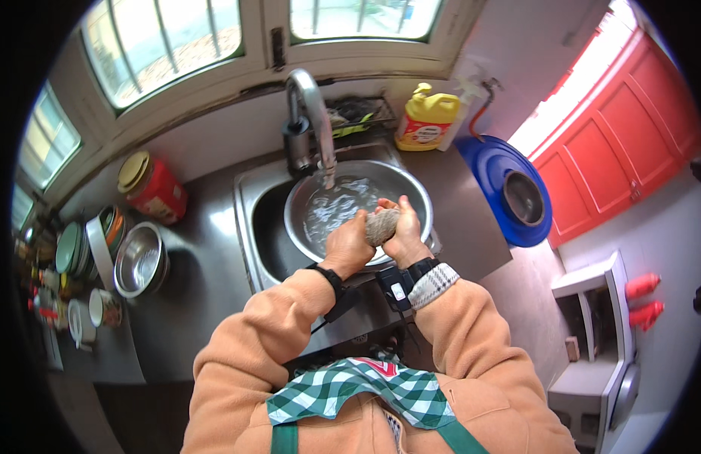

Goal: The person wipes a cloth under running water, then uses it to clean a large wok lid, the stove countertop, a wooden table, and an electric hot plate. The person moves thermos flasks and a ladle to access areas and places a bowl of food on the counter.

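Note:
Both of my hands are over a round metal basin [291,221] that stands in the sink [245,198]. Between them is a bunched, greyish-brown wad [381,226] that looks like a wet dishcloth. My left hand [349,244] closes on its left side, fingers partly hidden. My right hand [409,236] cups it from the right with curled fingers. Water runs from the curved metal faucet [313,94] into the basin, and the water [337,204] inside is rippled. Dark bands and a small device sit at my wrists.
Left on the steel counter [199,299] are stacked metal bowls [141,261], a red jar [155,197], a cup [106,309] and several dishes. Behind the sink stand a rack [359,113] and a yellow pump bottle [428,121]. A blue tub [488,163] lies right of the counter.

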`<state>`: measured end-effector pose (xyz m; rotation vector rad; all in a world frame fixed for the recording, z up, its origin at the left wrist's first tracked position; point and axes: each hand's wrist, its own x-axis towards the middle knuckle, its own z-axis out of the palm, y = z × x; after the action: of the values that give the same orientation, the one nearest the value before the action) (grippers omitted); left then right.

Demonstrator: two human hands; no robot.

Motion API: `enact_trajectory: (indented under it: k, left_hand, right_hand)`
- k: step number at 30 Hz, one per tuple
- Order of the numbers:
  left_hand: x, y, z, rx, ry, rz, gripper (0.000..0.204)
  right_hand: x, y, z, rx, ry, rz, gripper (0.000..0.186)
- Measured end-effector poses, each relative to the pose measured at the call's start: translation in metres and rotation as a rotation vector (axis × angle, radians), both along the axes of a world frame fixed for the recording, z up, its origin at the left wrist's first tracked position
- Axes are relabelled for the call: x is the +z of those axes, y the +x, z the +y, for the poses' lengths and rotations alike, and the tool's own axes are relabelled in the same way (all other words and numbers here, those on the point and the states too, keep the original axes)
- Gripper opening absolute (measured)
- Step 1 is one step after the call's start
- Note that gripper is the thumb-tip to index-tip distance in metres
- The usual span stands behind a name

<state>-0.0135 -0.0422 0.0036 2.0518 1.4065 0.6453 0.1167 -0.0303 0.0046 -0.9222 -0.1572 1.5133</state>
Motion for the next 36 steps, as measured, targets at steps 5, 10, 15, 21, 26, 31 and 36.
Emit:
enact_trajectory:
  k: [5,10,15,21,26,31,36]
  left_hand:
    - [0.059,0.004,-0.012,-0.175,-0.617,-0.917,0.043]
    - [0.109,0.050,-0.065,-0.624,-0.839,-1.259,0.058]
    - [0.113,0.147,-0.128,-0.894,-1.095,-1.258,0.064]
    - [0.115,0.259,-0.182,-0.966,-1.146,-1.084,0.058]
    - [0.157,0.347,-0.196,-0.774,-1.159,-1.452,0.036]
    - [0.195,0.425,-0.222,-0.763,-1.258,-1.679,0.029]
    - [0.185,0.527,-0.234,-0.664,-1.328,-1.682,0.032]
  right_hand:
    - [0.085,0.047,-0.052,0.172,0.358,0.322,0.068]
    - [0.148,0.108,-0.093,-0.173,0.580,0.311,0.057]
    - [0.159,0.192,-0.131,-0.552,0.513,0.409,0.037]
    - [0.140,0.315,-0.194,-0.965,0.443,-0.989,0.022]
    - [0.141,0.402,-0.290,-1.004,0.380,-1.103,0.021]
    - [0.128,0.411,-0.364,-0.570,0.403,-0.919,0.010]
    - [0.099,0.419,-0.384,-0.296,0.555,-0.739,0.015]
